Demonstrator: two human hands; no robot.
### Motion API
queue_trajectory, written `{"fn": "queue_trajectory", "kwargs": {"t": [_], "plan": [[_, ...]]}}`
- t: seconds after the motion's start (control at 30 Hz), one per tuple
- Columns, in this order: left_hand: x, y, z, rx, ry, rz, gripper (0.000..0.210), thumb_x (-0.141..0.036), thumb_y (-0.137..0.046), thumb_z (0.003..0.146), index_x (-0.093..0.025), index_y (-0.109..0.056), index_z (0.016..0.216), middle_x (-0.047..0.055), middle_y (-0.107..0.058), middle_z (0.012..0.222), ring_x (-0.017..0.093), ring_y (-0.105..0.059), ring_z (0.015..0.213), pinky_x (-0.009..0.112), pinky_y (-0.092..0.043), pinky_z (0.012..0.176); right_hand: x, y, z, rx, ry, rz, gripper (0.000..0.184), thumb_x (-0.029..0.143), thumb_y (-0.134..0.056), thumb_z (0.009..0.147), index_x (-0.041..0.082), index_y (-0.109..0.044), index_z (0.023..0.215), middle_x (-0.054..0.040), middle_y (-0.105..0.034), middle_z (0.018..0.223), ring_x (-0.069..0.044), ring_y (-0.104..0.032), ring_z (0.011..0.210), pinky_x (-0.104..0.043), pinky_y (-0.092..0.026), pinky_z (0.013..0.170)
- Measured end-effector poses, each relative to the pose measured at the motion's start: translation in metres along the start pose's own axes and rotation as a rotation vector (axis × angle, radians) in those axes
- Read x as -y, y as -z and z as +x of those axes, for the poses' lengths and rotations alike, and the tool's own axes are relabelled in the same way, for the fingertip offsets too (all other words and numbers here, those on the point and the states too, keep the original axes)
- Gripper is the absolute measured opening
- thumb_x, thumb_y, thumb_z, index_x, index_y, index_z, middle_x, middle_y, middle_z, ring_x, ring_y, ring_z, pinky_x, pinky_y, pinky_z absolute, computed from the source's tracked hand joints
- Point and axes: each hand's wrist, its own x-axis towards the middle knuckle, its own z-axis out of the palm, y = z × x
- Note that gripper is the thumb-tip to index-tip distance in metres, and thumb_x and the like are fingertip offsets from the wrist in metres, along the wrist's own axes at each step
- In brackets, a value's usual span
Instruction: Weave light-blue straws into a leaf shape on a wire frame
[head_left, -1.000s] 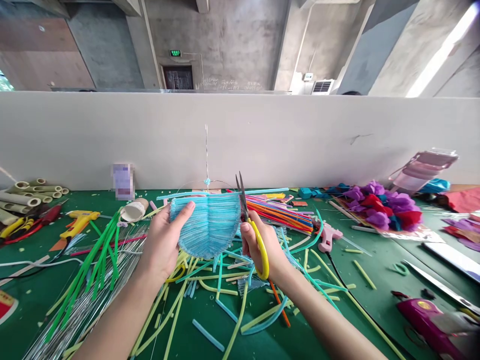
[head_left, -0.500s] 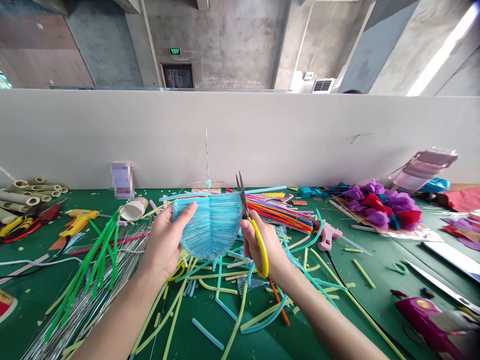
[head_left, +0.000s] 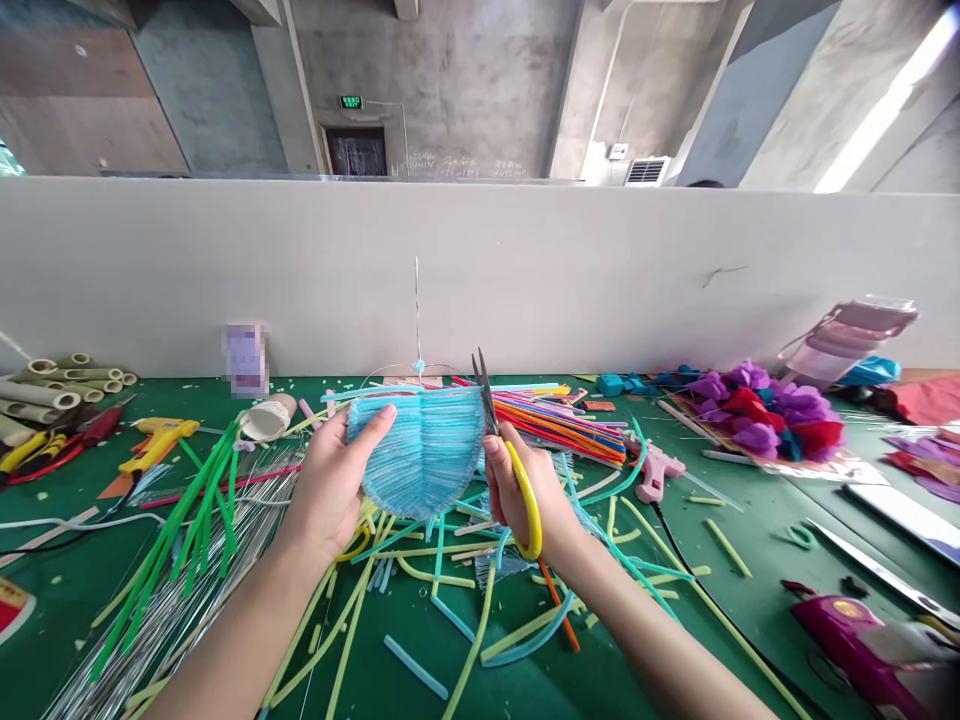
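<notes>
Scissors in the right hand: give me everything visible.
The scissors have dark, slim blades that look like metal and a smooth yellow handle, apparently plastic. One loop shows; the hand hides much of the rest. The right hand grips them above the table, tips up and leaning slightly left in the picture. The pointed tips stand slightly apart. The blades are at the right edge of the fuzzy blue piece; whether they touch it can't be told.

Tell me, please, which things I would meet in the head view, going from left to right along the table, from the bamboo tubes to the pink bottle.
Bamboo tubes, yellow glue gun, left hand, blue piece, scissors, pink glue gun, pink bottle.
</notes>
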Motion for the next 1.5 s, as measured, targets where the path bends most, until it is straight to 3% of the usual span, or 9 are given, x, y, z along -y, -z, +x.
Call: {"fn": "queue_trajectory", "kwargs": {"t": [0.27,0.53,0.63,0.73,0.83,1.0,1.2,1.37,1.5], "plan": [[0.0,0.001,0.001,0.017,-0.013,-0.006,0.033,-0.034,-0.081,0.072,-0.017,-0.072,0.098,0.007,-0.078,0.097,0.023,-0.073,0.087,0.032,-0.06,0.077,0.002,0.001,0.0,-0.187,-0.05,-0.067,0.054,0.066,-0.019,0.095,0.025,-0.052,0.084,0.0009,-0.055,0.054,-0.019,-0.052,0.046,-0.027,-0.036,0.053],[-0.007,0.008,0.005,-0.011,-0.048,-0.001,0.032,-0.032,-0.08,0.072,-0.018,-0.071,0.1,0.007,-0.077,0.098,0.024,-0.072,0.091,0.034,-0.059,0.079,0.0,0.019,0.006,0.017,-0.088,-0.281,0.044,0.058,-0.031,0.097,0.022,-0.053,0.084,-0.0049,-0.066,0.062,-0.022,-0.063,0.057,-0.028,-0.038,0.058],[-0.01,0.009,0.005,-0.031,-0.045,0.009,0.031,-0.032,-0.081,0.071,-0.018,-0.071,0.098,0.006,-0.078,0.096,0.024,-0.073,0.09,0.034,-0.059,0.078,-0.01,0.022,0.003,0.203,-0.098,-0.34,0.032,0.048,-0.047,0.094,0.018,-0.057,0.098,-0.0108,-0.071,0.08,-0.025,-0.066,0.068,-0.028,-0.037,0.057],[-0.012,0.008,0.004,-0.015,-0.033,0.033,0.032,-0.033,-0.081,0.071,-0.019,-0.072,0.097,0.006,-0.078,0.094,0.024,-0.073,0.088,0.032,-0.059,0.076,-0.015,0.023,0.0,0.322,-0.059,-0.371,0.034,0.036,-0.057,0.089,0.014,-0.058,0.115,-0.0144,-0.072,0.093,-0.028,-0.067,0.083,-0.029,-0.04,0.06],[-0.014,0.009,0.003,0.039,-0.017,0.081,0.033,-0.036,-0.082,0.07,-0.019,-0.072,0.097,0.006,-0.078,0.093,0.023,-0.073,0.086,0.031,-0.058,0.075,-0.008,0.03,0.003,0.255,-0.029,-0.246,0.031,0.033,-0.053,0.091,0.017,-0.061,0.117,-0.0107,-0.074,0.093,-0.025,-0.068,0.083,-0.03,-0.044,0.066],[-0.01,0.011,0.002,0.11,-0.02,0.183,0.038,-0.039,-0.082,0.069,-0.02,-0.071,0.1,0.007,-0.078,0.094,0.025,-0.073,0.083,0.031,-0.058,0.072,0.014,0.048,0.007,-0.061,-0.044,0.226,0.038,0.052,-0.049,0.093,0.017,-0.066,0.095,-0.0081,-0.073,0.09,-0.022,-0.067,0.084,-0.031,-0.05,0.072],[-0.003,0.003,-0.004,0.217,-0.033,0.294,0.039,-0.043,-0.08,0.072,-0.02,-0.072,0.103,0.008,-0.077,0.098,0.027,-0.071,0.09,0.033,-0.057,0.077,0.026,0.047,-0.001,0.296,-0.13,0.661,0.041,0.055,-0.061,0.086,0.016,-0.068,0.096,-0.0052,-0.071,0.095,-0.019,-0.064,0.088,-0.03,-0.048,0.08],[-0.002,0.0,-0.009,0.258,-0.026,0.355,0.035,-0.044,-0.08,0.07,-0.021,-0.075,0.096,0.007,-0.078,0.097,0.027,-0.071,0.087,0.033,-0.057,0.073,0.024,0.031,-0.001,0.272,-0.227,0.802,0.042,0.057,-0.071,0.076,0.016,-0.065,0.081,0.0001,-0.062,0.074,-0.013,-0.055,0.066,-0.024,-0.041,0.062],[-0.001,0.0,-0.009,0.261,-0.002,0.365,0.036,-0.044,-0.081,0.069,-0.02,-0.075,0.096,0.007,-0.077,0.091,0.027,-0.071,0.083,0.033,-0.058,0.07,0.023,0.027,-0.001,0.264,-0.284,0.877,0.041,0.054,-0.079,0.068,0.016,-0.064,0.076,0.0018,-0.059,0.07,-0.011,-0.051,0.063,-0.023,-0.038,0.058]]}}
